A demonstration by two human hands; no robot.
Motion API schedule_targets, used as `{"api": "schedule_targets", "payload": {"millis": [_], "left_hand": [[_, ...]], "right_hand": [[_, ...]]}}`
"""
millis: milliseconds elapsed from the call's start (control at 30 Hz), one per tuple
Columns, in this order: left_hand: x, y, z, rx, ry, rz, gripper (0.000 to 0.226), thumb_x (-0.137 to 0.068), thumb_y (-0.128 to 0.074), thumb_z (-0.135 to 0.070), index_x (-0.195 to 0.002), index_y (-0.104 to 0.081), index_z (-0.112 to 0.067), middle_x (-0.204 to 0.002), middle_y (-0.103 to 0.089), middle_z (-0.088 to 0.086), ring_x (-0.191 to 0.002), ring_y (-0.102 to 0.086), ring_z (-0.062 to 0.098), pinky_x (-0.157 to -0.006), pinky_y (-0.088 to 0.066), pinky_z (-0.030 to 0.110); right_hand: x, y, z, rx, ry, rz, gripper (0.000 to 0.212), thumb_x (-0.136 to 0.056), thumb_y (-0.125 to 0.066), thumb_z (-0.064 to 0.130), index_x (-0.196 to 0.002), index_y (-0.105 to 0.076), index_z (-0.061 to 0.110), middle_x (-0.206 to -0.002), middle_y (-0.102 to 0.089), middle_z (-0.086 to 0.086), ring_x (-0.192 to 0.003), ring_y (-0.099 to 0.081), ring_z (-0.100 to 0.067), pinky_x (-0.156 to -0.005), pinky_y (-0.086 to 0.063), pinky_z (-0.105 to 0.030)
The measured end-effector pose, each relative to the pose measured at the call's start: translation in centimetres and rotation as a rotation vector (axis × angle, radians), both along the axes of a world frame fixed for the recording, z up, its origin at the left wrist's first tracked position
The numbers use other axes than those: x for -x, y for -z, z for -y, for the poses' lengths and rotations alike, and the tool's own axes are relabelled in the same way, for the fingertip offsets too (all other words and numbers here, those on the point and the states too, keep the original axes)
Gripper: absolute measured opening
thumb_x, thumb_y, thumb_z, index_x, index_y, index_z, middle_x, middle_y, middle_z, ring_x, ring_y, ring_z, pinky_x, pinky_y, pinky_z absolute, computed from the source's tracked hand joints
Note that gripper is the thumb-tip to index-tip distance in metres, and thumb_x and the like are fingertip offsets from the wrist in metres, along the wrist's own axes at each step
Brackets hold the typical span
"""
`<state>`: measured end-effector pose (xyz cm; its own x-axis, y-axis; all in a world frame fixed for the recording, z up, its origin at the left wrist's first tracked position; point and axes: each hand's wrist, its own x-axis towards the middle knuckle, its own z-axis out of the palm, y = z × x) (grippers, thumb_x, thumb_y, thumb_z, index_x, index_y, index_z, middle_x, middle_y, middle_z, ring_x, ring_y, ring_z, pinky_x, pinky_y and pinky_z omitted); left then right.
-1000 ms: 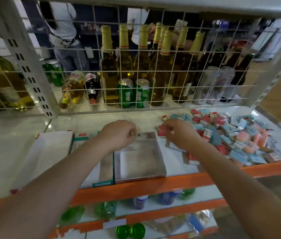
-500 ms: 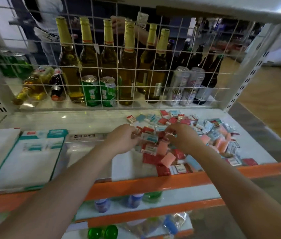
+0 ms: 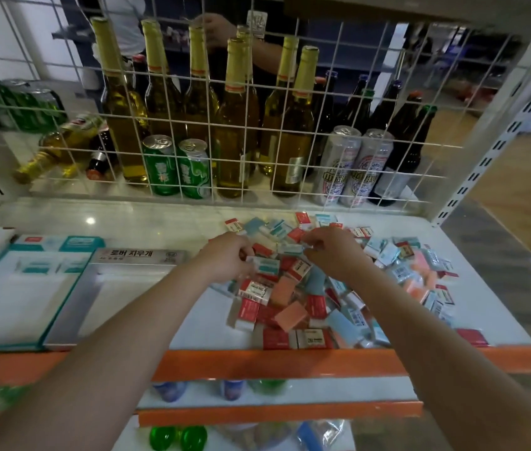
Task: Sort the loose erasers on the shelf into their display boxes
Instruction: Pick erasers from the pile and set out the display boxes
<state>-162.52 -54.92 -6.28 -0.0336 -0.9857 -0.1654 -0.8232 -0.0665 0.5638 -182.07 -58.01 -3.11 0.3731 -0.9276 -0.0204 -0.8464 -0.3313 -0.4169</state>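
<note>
On shelf (image 3: 192, 219), both hands w/ curled fingers in eraser pile (image 3: 316, 297), display boxes (image 3: 72, 297) beside

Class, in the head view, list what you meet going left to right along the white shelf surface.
Teal-edged display box → grey display box → left hand → right hand → lone red eraser by the shelf's right end.

**What I couldn't make out**

My left hand (image 3: 225, 257) and right hand (image 3: 332, 255) curled over the eraser pile (image 3: 293, 297), hiding my fingertips and whatever they held. My left forearm covered part of the grey display box (image 3: 94, 288). The teal display box (image 3: 13, 288) ran off the left edge. Eraser labels blurred.
</note>
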Motion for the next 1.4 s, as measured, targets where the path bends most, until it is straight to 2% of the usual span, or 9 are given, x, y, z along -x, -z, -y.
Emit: {"api": "schedule_targets", "payload": {"millis": [200,467,567,700,767,967,1100,1267,1400], "left_hand": [[-0.4,0.1,-0.2,0.066,-0.062,-0.029,0.02,-0.077,-0.073,-0.019,-0.083,-0.053,-0.02,-0.088,-0.059,-0.002,-0.081,-0.058,0.018,-0.073,-0.05,0.034],[-2.2,-0.1,-0.5,0.122,-0.25,-0.21,0.027,-0.081,-0.069,-0.012,-0.07,-0.048,-0.025,-0.073,-0.059,-0.003,-0.069,-0.059,0.015,-0.051,-0.041,0.02],[-2.7,-0.1,-0.2,0.123,-0.303,-0.264,0.027,-0.081,-0.069,-0.011,-0.07,-0.049,-0.025,-0.086,-0.064,0.006,-0.077,-0.064,0.022,-0.058,-0.05,0.027],[-2.9,0.0,-0.3,0.096,-0.337,-0.358,0.022,-0.081,-0.068,-0.007,-0.074,-0.053,-0.021,-0.099,-0.066,0.016,-0.087,-0.065,0.028,-0.076,-0.055,0.038],[-3.0,0.0,-0.4,0.084,-0.342,-0.391,0.015,-0.081,-0.068,-0.007,-0.079,-0.057,-0.016,-0.102,-0.067,0.018,-0.089,-0.066,0.029,-0.077,-0.055,0.039],[-2.1,-0.3,-0.8,0.082,-0.339,-0.484,0.013,-0.083,-0.066,-0.003,-0.078,-0.057,-0.012,-0.1,-0.067,0.02,-0.064,-0.064,0.015,-0.062,-0.056,0.024],[-0.9,-0.5,-1.1,0.094,-0.317,-0.436,0.008,-0.083,-0.067,-0.007,-0.083,-0.06,-0.012,-0.099,-0.068,0.017,-0.083,-0.067,0.028,-0.078,-0.055,0.038],[0.0,-0.7,-1.7,0.112,-0.306,-0.412,0.012,-0.084,-0.066,-0.013,-0.08,-0.058,-0.021,-0.093,-0.07,0.01,-0.076,-0.068,0.022,-0.077,-0.056,0.043],[0.2,-0.9,-2.2,0.117,-0.306,-0.426,0.015,-0.085,-0.066,-0.013,-0.078,-0.056,-0.023,-0.093,-0.07,0.009,-0.073,-0.068,0.02,-0.076,-0.057,0.042]], "right_hand": [[-1.7,0.8,1.9,-0.043,-0.051,-0.075,0.031,-0.09,-0.053,0.015,-0.121,-0.06,0.014,-0.122,-0.06,-0.005,-0.107,-0.056,-0.022,-0.089,-0.045,-0.03],[-3.1,1.3,3.3,-0.103,-0.09,-0.201,0.02,-0.09,-0.052,0.014,-0.104,-0.066,0.008,-0.105,-0.065,-0.009,-0.094,-0.059,-0.022,-0.08,-0.049,-0.029],[-3.2,1.0,3.7,-0.162,-0.107,-0.22,0.017,-0.089,-0.055,0.015,-0.1,-0.066,0.006,-0.1,-0.066,-0.01,-0.082,-0.055,-0.019,-0.062,-0.041,-0.022],[-3.3,0.6,3.4,-0.143,-0.073,-0.179,0.019,-0.088,-0.059,0.017,-0.103,-0.065,0.006,-0.103,-0.065,-0.009,-0.085,-0.056,-0.018,-0.078,-0.048,-0.028],[-3.1,0.2,3.2,-0.069,-0.014,-0.1,0.019,-0.089,-0.057,0.015,-0.104,-0.065,0.006,-0.104,-0.063,-0.008,-0.083,-0.05,-0.015,-0.074,-0.044,-0.026],[-1.5,-1.0,1.8,0.044,0.031,-0.065,0.015,-0.087,-0.059,0.014,-0.1,-0.065,0.008,-0.094,-0.059,-0.002,-0.082,-0.046,-0.012,-0.071,-0.037,-0.024],[-0.3,-0.6,-0.2,0.023,0.036,-0.117,0.01,-0.085,-0.061,0.012,-0.094,-0.063,0.009,-0.093,-0.057,-0.003,-0.082,-0.05,-0.016,-0.069,-0.04,-0.025],[0.7,0.5,-2.0,-0.068,0.054,-0.027,0.013,-0.079,-0.07,0.019,-0.082,-0.058,0.021,-0.095,-0.058,0.001,-0.087,-0.056,-0.016,-0.076,-0.052,-0.032],[0.7,0.7,-2.6,-0.047,0.049,-0.027,0.018,-0.081,-0.068,0.018,-0.098,-0.064,0.015,-0.109,-0.059,-0.004,-0.099,-0.057,-0.021,-0.083,-0.05,-0.035]]}}
